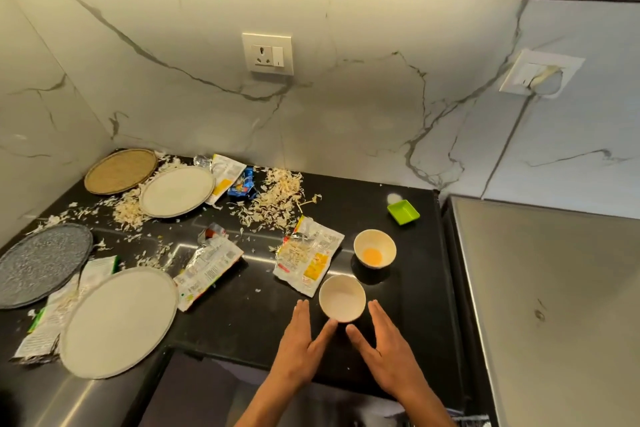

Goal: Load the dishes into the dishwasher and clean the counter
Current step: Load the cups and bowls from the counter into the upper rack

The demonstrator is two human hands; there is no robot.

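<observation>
An empty white bowl stands near the front edge of the black counter. My left hand and my right hand lie flat on either side of it, fingers straight, thumbs close to its base. A second white bowl with orange residue stands just behind. Two white plates, a grey speckled plate and a woven brown plate sit to the left. A small green square dish is at the back right.
Torn food wrappers and pale shavings litter the counter. A steel surface borders the right side. A marble wall with a socket rises behind. A dark opening lies below the front edge.
</observation>
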